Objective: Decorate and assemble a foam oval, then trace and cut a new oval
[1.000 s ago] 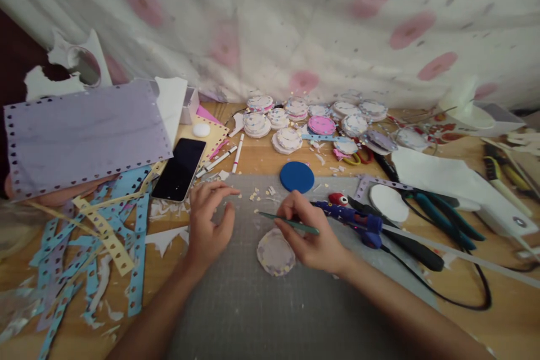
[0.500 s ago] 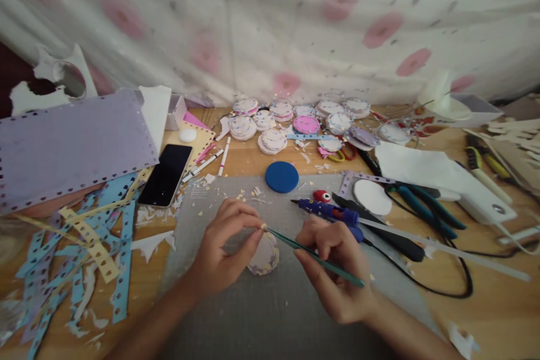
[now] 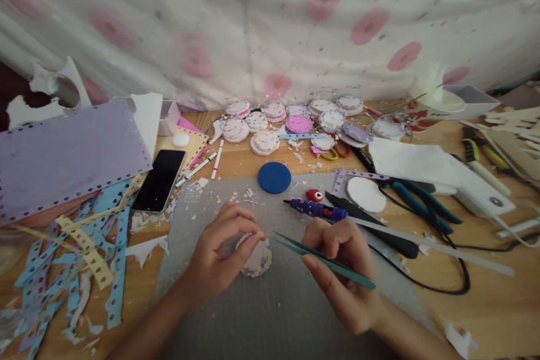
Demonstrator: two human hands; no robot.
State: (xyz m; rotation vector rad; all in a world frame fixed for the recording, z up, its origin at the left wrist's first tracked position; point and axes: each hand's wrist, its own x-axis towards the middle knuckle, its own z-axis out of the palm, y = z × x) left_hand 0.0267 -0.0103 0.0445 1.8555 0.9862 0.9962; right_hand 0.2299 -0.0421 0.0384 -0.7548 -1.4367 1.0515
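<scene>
My left hand (image 3: 228,250) pinches a tiny pale yellow paper piece (image 3: 260,234) between thumb and forefinger, over a round decorated paper disc (image 3: 257,261). The disc has lilac and cream bits around its rim and lies on the grey cutting mat (image 3: 228,315). My right hand (image 3: 341,270) is closed around green tweezers (image 3: 324,260), whose tips are spread apart, a short way right of the left fingertips, with nothing between them. Beyond the right hand lies a dark blue glue gun (image 3: 316,209) with a long glue stick in its back.
A blue disc (image 3: 274,178) and a white disc (image 3: 366,194) lie past the hands. Several decorated discs (image 3: 298,124) stand along the curtain. Left are a phone (image 3: 159,181) and punched paper strips (image 3: 118,270); right are pliers (image 3: 422,202) and a black cable (image 3: 422,287).
The tweezers have moved right, away from the left fingertips, and their tips have opened. The yellow piece is now in the left fingers alone. The view has shifted slightly.
</scene>
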